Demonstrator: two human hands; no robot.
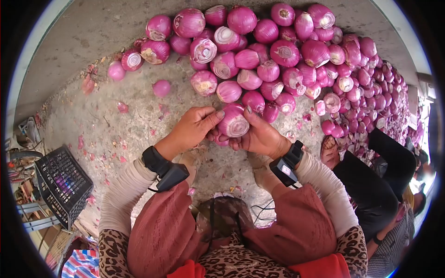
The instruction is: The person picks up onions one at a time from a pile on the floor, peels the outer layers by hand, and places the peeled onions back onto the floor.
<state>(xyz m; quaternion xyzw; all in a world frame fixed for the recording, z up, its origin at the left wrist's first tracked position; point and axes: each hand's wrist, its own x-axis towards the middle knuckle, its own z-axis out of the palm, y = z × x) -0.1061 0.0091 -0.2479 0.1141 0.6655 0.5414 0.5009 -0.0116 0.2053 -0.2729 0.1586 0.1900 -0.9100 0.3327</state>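
A peeled red onion (233, 121) is held between my two hands, its pale cut end facing up toward me. My left hand (193, 128) grips it from the left, thumb against its upper side and fingers curled beneath. From the right, my right hand (265, 136) closes round the same onion, thumb on top and fingertips underneath. Below it, a bit of another purple onion surface (222, 141) shows between the fingers; whether it is a separate onion I cannot tell. Just beyond my hands lies the near edge of the onion pile (229, 91).
More onions (366, 92) spread along the wall to the far right. A single small onion (162, 88) and scattered skins lie on the concrete floor (130, 120). A black plastic crate (65, 185) stands at left. Another person's dark-trousered leg (371, 180) is at right.
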